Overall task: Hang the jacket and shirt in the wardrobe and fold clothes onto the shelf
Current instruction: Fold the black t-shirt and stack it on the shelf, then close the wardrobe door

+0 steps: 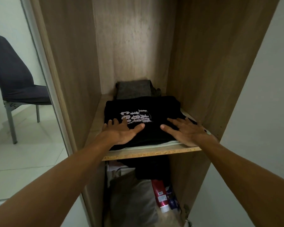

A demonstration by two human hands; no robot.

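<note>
Head cam, looking down into an open wardrobe (72,63), light wood-grain panels. We log a black folded T-shirt (141,108) w/ pale blocky print, lettering not readable, lying flat on the front half of the shelf (147,153). It sits on top of a white folded garment (170,142); only that one's front and rt edges show from under the black. Behind, toward the back panel, a grey folded garment (134,90); touching the black one or just behind it, we can't tell. L hand (121,133) rests palm-down on the front-left part of the T-shirt, fingers (116,122) straight and spread, thumb out toward centre, one fingertip reaching the print; nothing gripped. R hand (187,133) palm-down on the front-right part, its fingers (173,120) likewise straight, splayed, released; outer ones near the rt side panel. Thumbs apart, black cloth between them. Both forearms bare, coming in from the bottom corners. Below the shelf, lower compartment: loose pile of clothes (131,194), dark and pale; a red bottle (160,194) w/ white cap lying tilted; a dark blue pack (172,200) just beside it. Left of the wardrobe: chair (15,76) w/ dark cover, grey metal legs, on white tiled floor (23,161).
</note>
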